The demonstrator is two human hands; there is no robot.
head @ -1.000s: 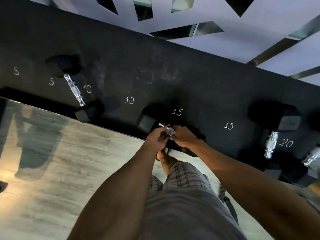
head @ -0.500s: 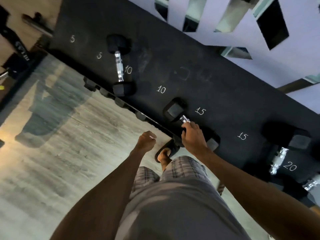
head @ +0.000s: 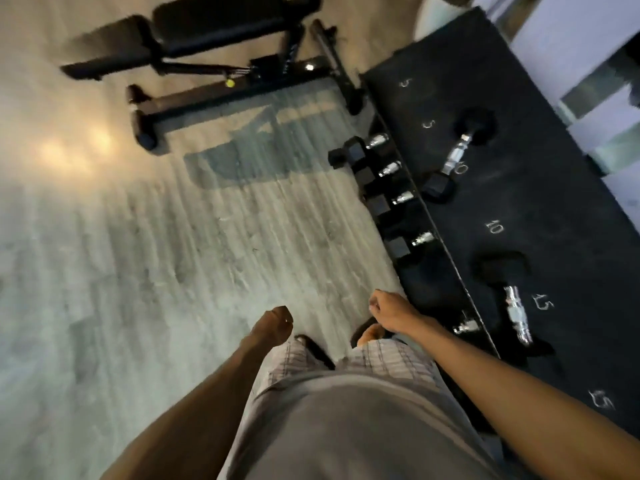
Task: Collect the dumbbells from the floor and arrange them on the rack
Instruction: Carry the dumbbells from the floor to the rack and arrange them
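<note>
The black rack (head: 540, 216) runs along the right, its top marked with chalk numbers. A dumbbell (head: 516, 313) with a chrome handle lies by a 15 mark. Another dumbbell (head: 460, 154) rests near the 10 mark farther along. Several dumbbells (head: 391, 199) sit on the lower shelf below the rack's edge. My left hand (head: 275, 322) hangs over the floor with loosely curled fingers and holds nothing. My right hand (head: 386, 306) is off the rack, beside its front edge, fingers loosely curled and empty.
A black weight bench (head: 194, 46) stands on the pale wood floor (head: 138, 271) at the top left, close to the rack's far end. My feet in dark sandals (head: 367, 332) are next to the rack's base. A white wall panel (head: 571, 36) is behind the rack.
My right hand has let go of the 15 dumbbell's handle and pulled back from the rack. The view has swung left toward the floor and bench.
</note>
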